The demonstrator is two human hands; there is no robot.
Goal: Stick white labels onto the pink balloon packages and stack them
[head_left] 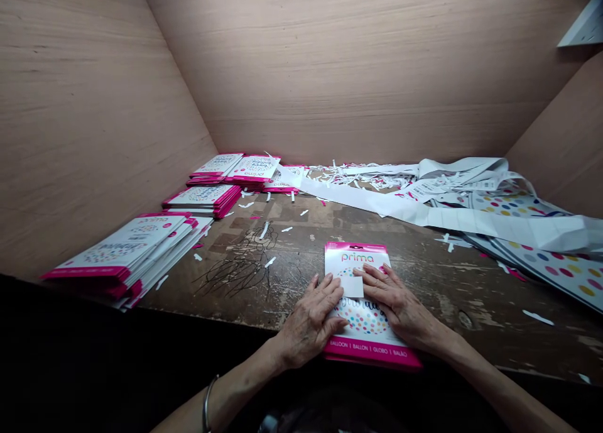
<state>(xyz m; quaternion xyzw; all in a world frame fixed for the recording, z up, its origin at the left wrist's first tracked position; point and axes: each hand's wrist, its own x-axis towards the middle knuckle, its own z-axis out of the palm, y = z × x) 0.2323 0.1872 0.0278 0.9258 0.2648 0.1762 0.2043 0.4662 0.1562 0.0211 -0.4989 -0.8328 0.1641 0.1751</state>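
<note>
A stack of pink and white balloon packets (362, 326) lies near the table's front edge, its lower end reaching over the edge. On the top packet rests a small blank white label (352, 287). My left hand (313, 320) lies on the packet's left side, fingertips at the label's left edge. From the right, my right hand (396, 301) lies on the same packet, its fingers spread and their tips near the label's right side. Both hands press on the surface without wrapping round anything.
Packet stacks (127, 251) line the left side, with more (254, 169) at the back. A long white paper strip (367, 200) crosses to the right over dotted sheets (556, 263). Paper scraps and dark threads (235, 263) lie on the table (292, 244). Wooden panels (353, 75) enclose it.
</note>
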